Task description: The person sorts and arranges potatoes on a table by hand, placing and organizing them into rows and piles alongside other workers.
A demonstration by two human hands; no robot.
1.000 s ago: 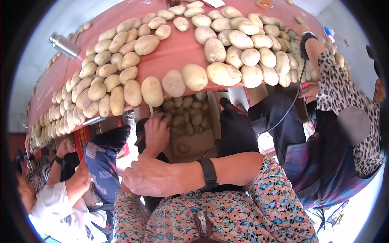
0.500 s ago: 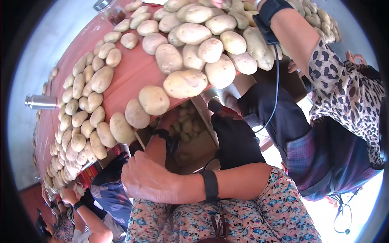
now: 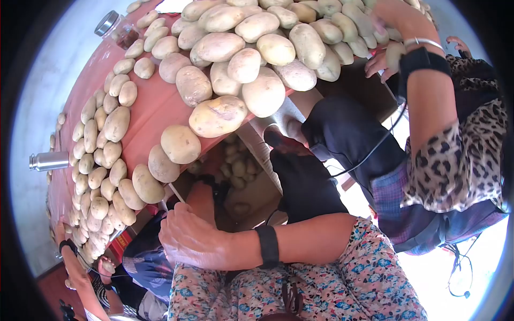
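Note:
My right hand [image 3: 195, 235] is closed at the lower centre, its fingers curled; whether anything is inside is hidden. Beside its knuckles is a thin pale strip I cannot identify. Beyond it my left hand [image 3: 213, 159] reaches into a shadowed cardboard box [image 3: 254, 206] beneath the table edge, near a pile of potatoes [image 3: 238, 167]; its fingers are too dark to make out. One separate potato [image 3: 241, 208] lies on the box floor. Larger potatoes [image 3: 218, 116] line the red table's [image 3: 155, 107] edge above the box.
A metal bottle [image 3: 49, 161] and a lidded glass jar [image 3: 116, 29] stand on the table's left and far sides. At right, a person's arm [image 3: 431, 101] reaches over potatoes, with a black cable hanging nearby. Another person's arm [image 3: 80, 273] is at lower left.
My view has swung to the right. My left hand has moved deeper into the box, while my right hand stays closed. The neighbour's arm at right has shifted.

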